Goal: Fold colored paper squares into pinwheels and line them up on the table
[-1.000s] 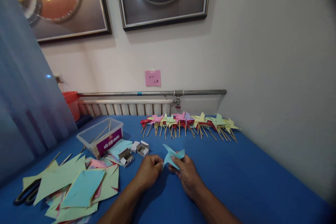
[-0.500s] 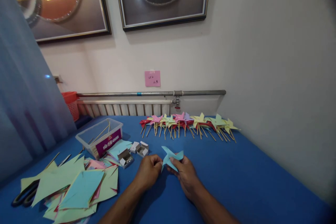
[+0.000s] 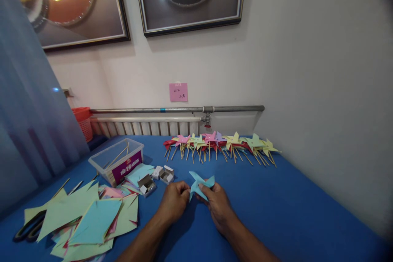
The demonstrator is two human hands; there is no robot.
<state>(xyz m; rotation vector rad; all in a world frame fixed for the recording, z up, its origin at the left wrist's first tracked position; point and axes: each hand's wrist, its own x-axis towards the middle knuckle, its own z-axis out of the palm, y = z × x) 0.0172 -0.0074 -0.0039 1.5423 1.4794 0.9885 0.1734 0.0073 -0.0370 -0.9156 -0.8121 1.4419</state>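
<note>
A light blue paper pinwheel (image 3: 196, 184) with folded blades is held above the blue tabletop. My right hand (image 3: 216, 204) grips it from the right, the thumb pressed on its middle. On the other side, my left hand (image 3: 174, 200) is closed in a pinch, its fingertips right by the pinwheel's left blade. Whatever is between those fingers is too small or hidden to make out. Left of my hands, small open boxes (image 3: 147, 185) stand on the table, the nearest with small shiny pieces inside.
Finished pinwheels on sticks (image 3: 215, 141) lie in a row at the back. A clear plastic bin (image 3: 116, 155) holds thin sticks. Cut paper sheets (image 3: 95, 221) are piled at left, partly over black-handled scissors (image 3: 29, 227). A radiator pipe (image 3: 178, 109) runs along the wall.
Almost nothing differs. Both hands stay in place around the blue pinwheel, with at most a very slight shift of it.
</note>
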